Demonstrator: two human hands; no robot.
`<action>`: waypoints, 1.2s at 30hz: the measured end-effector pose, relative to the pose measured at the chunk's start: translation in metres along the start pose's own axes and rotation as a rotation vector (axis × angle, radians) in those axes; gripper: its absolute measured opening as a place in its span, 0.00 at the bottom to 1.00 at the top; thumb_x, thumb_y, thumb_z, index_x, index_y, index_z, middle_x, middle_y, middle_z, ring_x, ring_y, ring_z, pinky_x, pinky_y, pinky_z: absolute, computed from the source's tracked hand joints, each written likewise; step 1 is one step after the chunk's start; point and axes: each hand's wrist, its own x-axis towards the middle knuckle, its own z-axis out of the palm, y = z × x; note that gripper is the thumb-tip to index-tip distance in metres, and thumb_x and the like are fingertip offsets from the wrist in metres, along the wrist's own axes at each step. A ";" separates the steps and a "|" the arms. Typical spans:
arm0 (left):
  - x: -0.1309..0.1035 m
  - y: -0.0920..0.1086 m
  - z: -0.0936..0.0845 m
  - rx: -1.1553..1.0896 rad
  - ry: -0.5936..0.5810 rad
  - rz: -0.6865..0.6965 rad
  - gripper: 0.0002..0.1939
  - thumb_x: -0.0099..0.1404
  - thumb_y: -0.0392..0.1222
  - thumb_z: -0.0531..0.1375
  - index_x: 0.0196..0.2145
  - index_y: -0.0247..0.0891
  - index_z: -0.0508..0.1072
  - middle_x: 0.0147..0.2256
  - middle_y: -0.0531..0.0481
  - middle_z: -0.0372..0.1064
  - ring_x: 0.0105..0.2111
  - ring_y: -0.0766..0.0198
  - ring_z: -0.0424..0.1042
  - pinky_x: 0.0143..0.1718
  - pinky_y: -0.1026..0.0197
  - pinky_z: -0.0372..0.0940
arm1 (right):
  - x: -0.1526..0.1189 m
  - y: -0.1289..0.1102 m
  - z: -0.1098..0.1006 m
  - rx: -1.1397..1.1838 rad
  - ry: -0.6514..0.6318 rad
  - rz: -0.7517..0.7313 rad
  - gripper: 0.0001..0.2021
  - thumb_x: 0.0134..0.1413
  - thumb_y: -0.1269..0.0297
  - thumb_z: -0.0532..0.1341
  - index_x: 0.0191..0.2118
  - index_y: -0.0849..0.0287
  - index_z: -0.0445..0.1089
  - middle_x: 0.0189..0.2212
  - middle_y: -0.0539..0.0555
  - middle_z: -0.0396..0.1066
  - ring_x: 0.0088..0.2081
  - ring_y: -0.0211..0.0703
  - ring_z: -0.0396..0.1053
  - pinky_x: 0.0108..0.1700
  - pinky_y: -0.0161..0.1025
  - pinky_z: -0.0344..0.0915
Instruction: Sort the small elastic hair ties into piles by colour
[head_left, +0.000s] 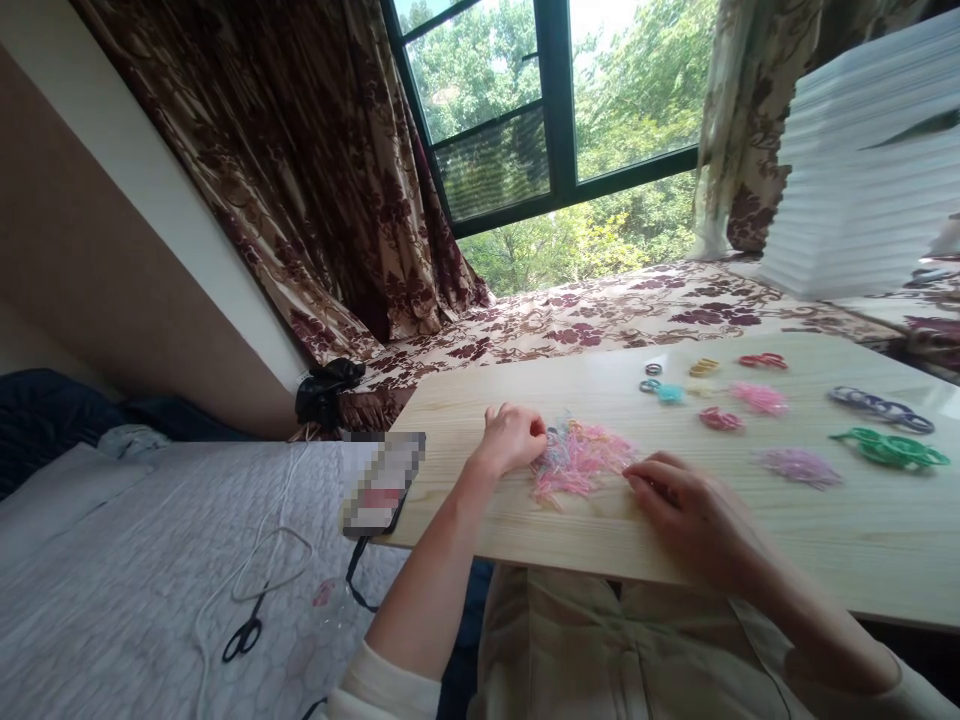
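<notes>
A loose pile of small, thin, translucent bands [581,460], mostly pink with some blue and yellow, lies on the pale wooden table [465,510] in front of me. My left hand [511,438] is at the pile's left edge, its fingers curled together. At the right edge is my right hand [686,505], thumb and fingertips pressed in a pinch. Whatever either hand pinches is too small to make out. Right of the pile sit sorted heaps: lilac bands [801,467], pink bands [759,398] and turquoise bands [667,393].
Hair ties lie farther right: green [892,448], dark purple [881,408], red [763,361] and yellow [704,368]. A blurred-out phone-like object [386,485] rests at the table's left edge. Black scissors [244,640] and a white cable [281,530] lie on the bed.
</notes>
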 end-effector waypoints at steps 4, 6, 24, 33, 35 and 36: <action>-0.004 -0.002 -0.002 -0.081 0.063 -0.025 0.07 0.59 0.38 0.59 0.30 0.42 0.78 0.33 0.53 0.79 0.40 0.60 0.75 0.60 0.50 0.58 | 0.000 -0.001 0.000 -0.005 0.005 -0.006 0.17 0.60 0.58 0.51 0.33 0.55 0.76 0.35 0.56 0.77 0.32 0.44 0.75 0.32 0.39 0.65; -0.005 -0.001 -0.003 -0.126 0.086 -0.031 0.07 0.59 0.37 0.59 0.30 0.42 0.78 0.33 0.54 0.79 0.38 0.62 0.75 0.57 0.53 0.60 | 0.000 -0.001 0.000 -0.009 0.000 -0.002 0.17 0.60 0.58 0.51 0.33 0.55 0.76 0.35 0.56 0.77 0.32 0.44 0.75 0.32 0.39 0.65; -0.020 -0.015 -0.002 -0.338 0.081 -0.013 0.09 0.59 0.34 0.61 0.36 0.39 0.80 0.37 0.52 0.80 0.40 0.65 0.77 0.47 0.65 0.68 | 0.000 -0.001 0.000 -0.008 0.011 0.001 0.16 0.59 0.57 0.51 0.34 0.55 0.76 0.36 0.55 0.77 0.33 0.45 0.76 0.33 0.38 0.66; -0.033 -0.019 -0.009 -0.167 0.145 -0.006 0.08 0.59 0.34 0.62 0.33 0.44 0.80 0.39 0.51 0.78 0.49 0.57 0.70 0.62 0.49 0.55 | 0.001 -0.001 -0.001 -0.006 0.014 -0.012 0.17 0.59 0.57 0.51 0.33 0.55 0.76 0.35 0.55 0.77 0.32 0.44 0.75 0.31 0.39 0.66; -0.034 -0.016 -0.009 -0.144 0.144 0.018 0.07 0.59 0.35 0.63 0.33 0.45 0.81 0.40 0.51 0.77 0.50 0.56 0.69 0.62 0.48 0.53 | 0.001 -0.001 -0.002 -0.011 0.013 -0.008 0.17 0.59 0.57 0.50 0.33 0.55 0.76 0.34 0.55 0.77 0.32 0.44 0.75 0.31 0.39 0.66; -0.033 -0.014 -0.009 -0.132 0.135 0.033 0.07 0.59 0.35 0.64 0.33 0.45 0.81 0.40 0.51 0.77 0.49 0.57 0.68 0.62 0.48 0.52 | 0.001 -0.002 -0.002 -0.012 0.010 -0.007 0.17 0.59 0.57 0.50 0.33 0.55 0.76 0.34 0.55 0.77 0.32 0.44 0.75 0.31 0.39 0.66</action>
